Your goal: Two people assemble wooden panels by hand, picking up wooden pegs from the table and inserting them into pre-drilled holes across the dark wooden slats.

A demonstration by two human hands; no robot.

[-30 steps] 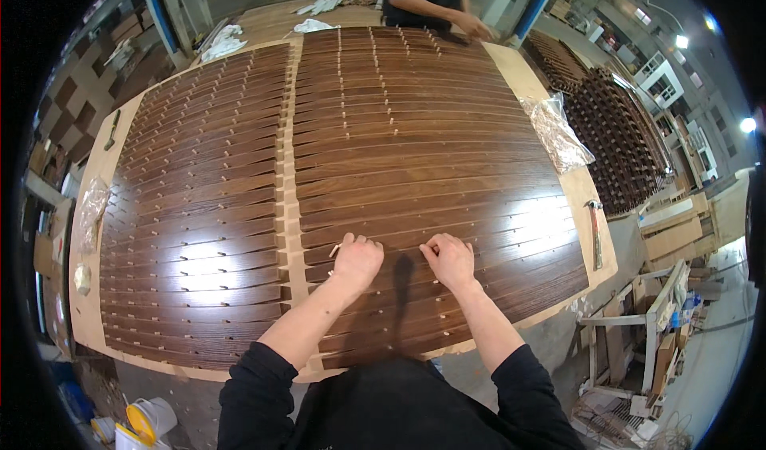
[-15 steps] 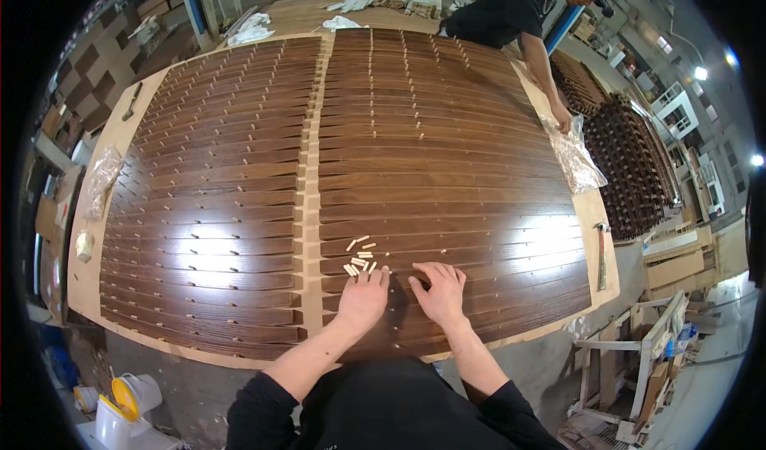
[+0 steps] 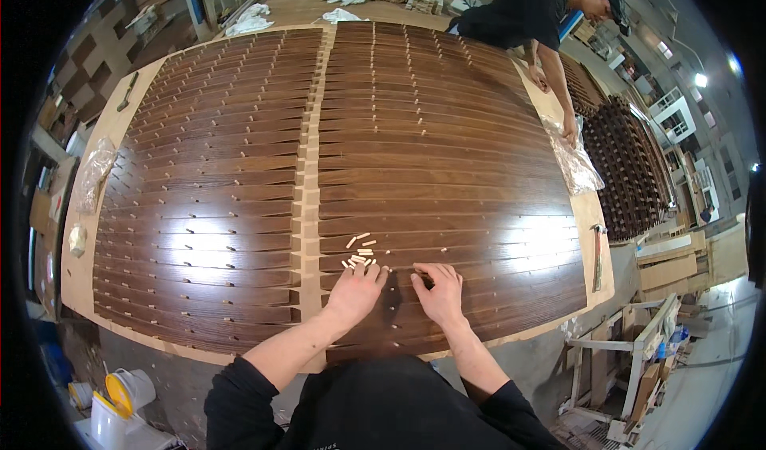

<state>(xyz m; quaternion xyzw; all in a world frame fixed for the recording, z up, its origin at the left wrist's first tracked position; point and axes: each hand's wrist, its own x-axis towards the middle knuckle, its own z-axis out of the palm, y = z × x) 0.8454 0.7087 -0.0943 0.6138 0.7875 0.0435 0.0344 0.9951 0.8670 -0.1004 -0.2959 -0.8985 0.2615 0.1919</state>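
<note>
My left hand (image 3: 356, 294) reaches over a small heap of loose pale wooden dowels (image 3: 365, 252), its fingers bent down and slightly apart at the near edge of the heap. No dowel shows clearly in its grip. Beside its index finger a dowel end stands in the dark brown wooden slats (image 3: 447, 211). To the right, my right hand (image 3: 441, 294) hovers low over the same slats, fingers curved and thumb apart from them; its palm is hidden. Between my hands, several dowel ends (image 3: 392, 289) run toward me in a line.
Dowels (image 3: 232, 230) stand in rows across the left slats. Light boards border the panel, with a hammer (image 3: 598, 257) and plastic bag (image 3: 576, 159) on the right. A co-worker (image 3: 519, 15) leans over the far right corner. White buckets (image 3: 109, 420) stand at lower left.
My left hand has shifted slightly left and up, onto the near dowels of the heap. My right hand is almost still. The co-worker's reaching arm has moved, and a second hand now shows.
</note>
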